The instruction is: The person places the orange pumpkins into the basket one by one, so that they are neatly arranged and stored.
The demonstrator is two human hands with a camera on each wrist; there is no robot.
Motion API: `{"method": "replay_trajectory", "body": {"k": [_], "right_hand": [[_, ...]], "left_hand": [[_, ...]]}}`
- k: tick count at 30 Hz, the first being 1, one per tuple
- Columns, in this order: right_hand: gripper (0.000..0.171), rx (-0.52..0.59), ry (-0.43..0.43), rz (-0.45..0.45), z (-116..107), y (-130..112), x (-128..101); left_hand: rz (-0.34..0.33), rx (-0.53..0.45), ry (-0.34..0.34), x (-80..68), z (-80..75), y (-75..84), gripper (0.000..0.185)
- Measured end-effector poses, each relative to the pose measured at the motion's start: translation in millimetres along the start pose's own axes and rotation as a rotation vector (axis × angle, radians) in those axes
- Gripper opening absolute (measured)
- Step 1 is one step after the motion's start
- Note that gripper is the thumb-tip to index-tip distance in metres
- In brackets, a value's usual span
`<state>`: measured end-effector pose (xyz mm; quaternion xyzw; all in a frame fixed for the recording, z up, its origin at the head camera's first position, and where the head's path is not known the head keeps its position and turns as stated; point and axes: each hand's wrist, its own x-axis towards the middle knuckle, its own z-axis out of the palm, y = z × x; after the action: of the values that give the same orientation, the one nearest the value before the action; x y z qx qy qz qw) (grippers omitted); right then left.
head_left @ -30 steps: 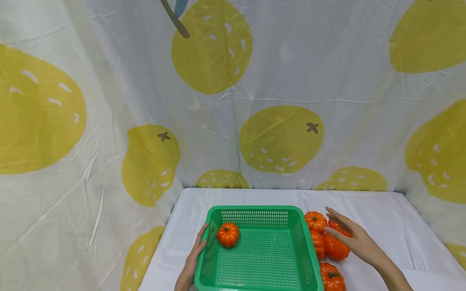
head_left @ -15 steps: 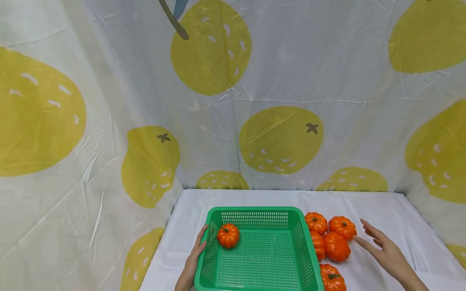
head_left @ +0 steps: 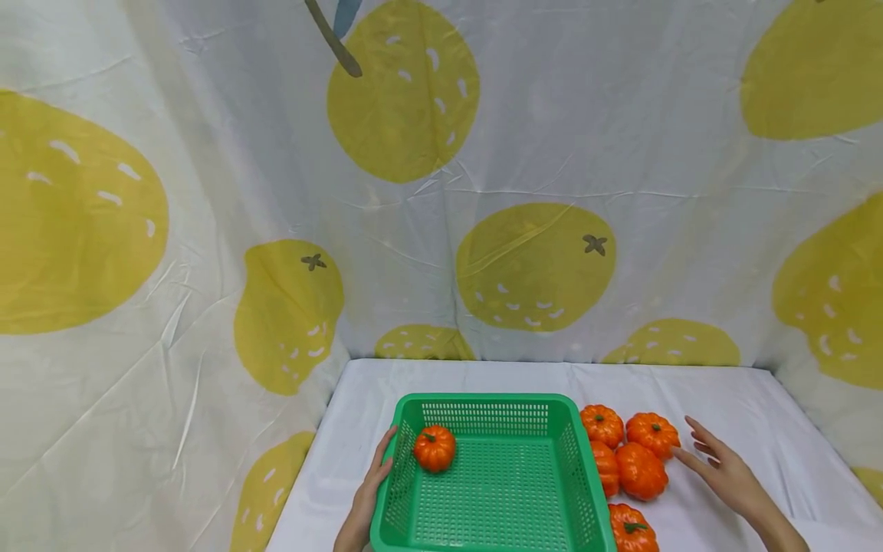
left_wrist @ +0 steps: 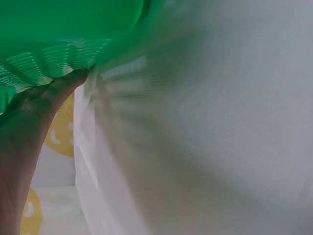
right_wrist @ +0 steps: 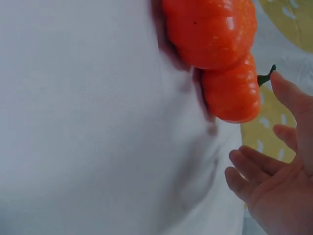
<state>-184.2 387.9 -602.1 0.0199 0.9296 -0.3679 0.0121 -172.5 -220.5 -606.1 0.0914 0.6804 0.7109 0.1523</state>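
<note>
Right hand (head_left: pixel 727 477) wide, holding nothing, beside far right pumpkin (head_left: pixel 651 434): likely light, stiff, slick; grip round sides. Left hand (head_left: pixel 368 494) straight-fingered against left of basket (head_left: pixel 486 491).

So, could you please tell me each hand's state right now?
Left hand: open, resting against the green basket.
Right hand: open, holding nothing, beside the pumpkins.

- Green plastic basket (head_left: pixel 490 491): rectangular, slotted walls and floor, standing upright with its mouth up.
- Small pumpkin (head_left: pixel 434 448): glossy, orange, ribbed, stem upward, inside the basket near the far left corner.
- Four matching pumpkins (head_left: pixel 641 471): clustered just beyond the basket's right wall.
- Fifth outside pumpkin (head_left: pixel 632 529): nearer the front, green stem showing.
</note>
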Motion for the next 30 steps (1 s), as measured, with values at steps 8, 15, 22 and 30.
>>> {"method": "replay_trajectory", "body": {"k": [8, 15, 22, 30], "right_hand": [[0.084, 0.049, -0.051, 0.031, 2.3, 4.4, 11.4], [0.089, 0.066, -0.089, 0.063, 5.9, 4.4, 19.5], [0.094, 0.074, -0.123, 0.096, 8.5, 3.2, 24.9], [0.096, 0.053, -0.132, 0.101, 12.5, 2.2, 25.1]], "left_hand": [[0.007, 0.016, 0.025, 0.9, 0.8, -1.3, 0.055], [0.005, 0.009, 0.021, 0.7, 1.0, -0.5, 0.056], [0.016, 0.032, 0.031, 2.6, 1.7, 0.2, 0.055], [0.000, 0.040, 0.024, 0.7, 1.7, -0.7, 0.055]]}}
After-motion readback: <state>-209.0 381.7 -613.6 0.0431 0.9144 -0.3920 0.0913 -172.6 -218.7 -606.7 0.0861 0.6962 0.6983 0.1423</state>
